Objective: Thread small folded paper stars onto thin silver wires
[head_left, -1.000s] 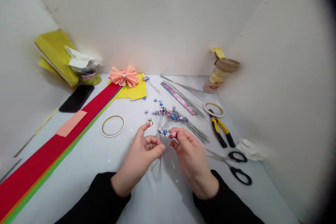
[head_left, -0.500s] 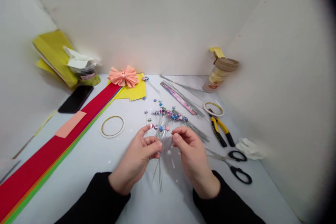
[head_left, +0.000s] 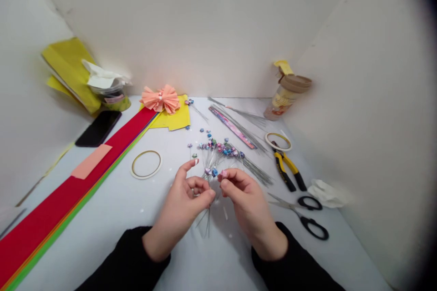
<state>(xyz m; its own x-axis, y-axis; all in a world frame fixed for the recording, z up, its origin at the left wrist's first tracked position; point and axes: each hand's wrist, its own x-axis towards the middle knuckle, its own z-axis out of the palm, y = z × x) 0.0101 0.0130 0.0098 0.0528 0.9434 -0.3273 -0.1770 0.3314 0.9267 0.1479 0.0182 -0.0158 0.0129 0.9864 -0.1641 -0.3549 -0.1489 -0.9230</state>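
Pink star held in a pinching grip, the right hand is beside blue and lilac stars whose wires the left hand pinches — few bunched, a cluster of stars ungathered on the table.

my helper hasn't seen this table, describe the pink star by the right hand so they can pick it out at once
Over the white table, find the right hand. The small pink star is at the tips of its thumb and forefinger. Unlike the blue star and lilac star just left of it, it is pink and touched by that hand.
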